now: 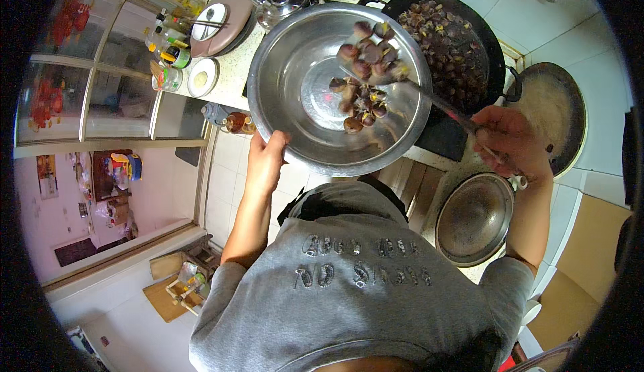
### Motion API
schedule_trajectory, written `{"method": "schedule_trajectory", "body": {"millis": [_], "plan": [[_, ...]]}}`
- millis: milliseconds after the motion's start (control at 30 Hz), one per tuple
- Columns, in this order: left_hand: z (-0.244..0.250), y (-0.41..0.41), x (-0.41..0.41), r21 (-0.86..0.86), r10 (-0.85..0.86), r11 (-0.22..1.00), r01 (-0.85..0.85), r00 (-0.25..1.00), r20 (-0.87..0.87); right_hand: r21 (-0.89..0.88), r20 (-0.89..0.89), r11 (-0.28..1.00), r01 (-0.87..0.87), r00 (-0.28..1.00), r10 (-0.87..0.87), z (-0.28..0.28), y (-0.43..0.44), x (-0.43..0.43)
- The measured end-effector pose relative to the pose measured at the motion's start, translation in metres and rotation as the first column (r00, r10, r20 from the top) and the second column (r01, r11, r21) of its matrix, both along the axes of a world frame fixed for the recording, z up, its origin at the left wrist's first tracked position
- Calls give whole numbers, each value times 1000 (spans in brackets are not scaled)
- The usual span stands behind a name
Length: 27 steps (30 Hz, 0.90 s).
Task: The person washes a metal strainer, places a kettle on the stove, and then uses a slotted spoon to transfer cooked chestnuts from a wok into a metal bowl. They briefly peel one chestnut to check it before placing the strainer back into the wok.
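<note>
My left hand [268,158] grips the near left rim of a large stainless steel basin [297,95]. My right hand [508,138] is closed round the handle of a ladle or skimmer [443,104], whose head, heaped with brown chestnuts [371,52], is over the basin. More chestnuts [359,103] lie on the basin's bottom. Behind and to the right, a black wok [503,60] holds many dark chestnuts [443,35]; the basin overlaps its left side in view. The ladle's head is blurred and mostly hidden under its load.
A steel kettle [284,2] stands behind the basin. Bottles [173,55], a glass jar [171,79] and a small white plate [203,77] line the counter at left. A large round pan or lid [548,105] leans at right, with another round metal lid [475,218] nearer me.
</note>
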<state>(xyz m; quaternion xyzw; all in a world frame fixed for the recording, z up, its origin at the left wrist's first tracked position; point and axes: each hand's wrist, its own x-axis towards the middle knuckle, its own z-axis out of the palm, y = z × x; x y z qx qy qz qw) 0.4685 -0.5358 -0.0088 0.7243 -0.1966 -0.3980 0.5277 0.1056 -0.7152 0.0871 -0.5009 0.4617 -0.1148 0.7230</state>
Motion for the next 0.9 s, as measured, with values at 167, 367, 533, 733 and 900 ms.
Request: {"method": "schedule_trajectory", "body": {"millis": [167,367,533,733,900], "plan": [[8,2,-3,15,-49,999,49,998,27,27,12,992,-126,992,125,-10,13,24],[19,2,-9,70,-36,997,32,998,60,-87,-76,987,-135,989,128,-13,26,41],[13,3,-8,37,-21,999,20,1000,20,-484,-289,815,-317,938,193,-18,35,42],[10,6,-13,40,11,999,-11,1000,20,-753,-256,632,-181,966,-28,-7,38,33],[1,11,-8,2,-23,1000,23,999,23,-829,-266,557,-57,916,-301,2,-6,-19]]}}
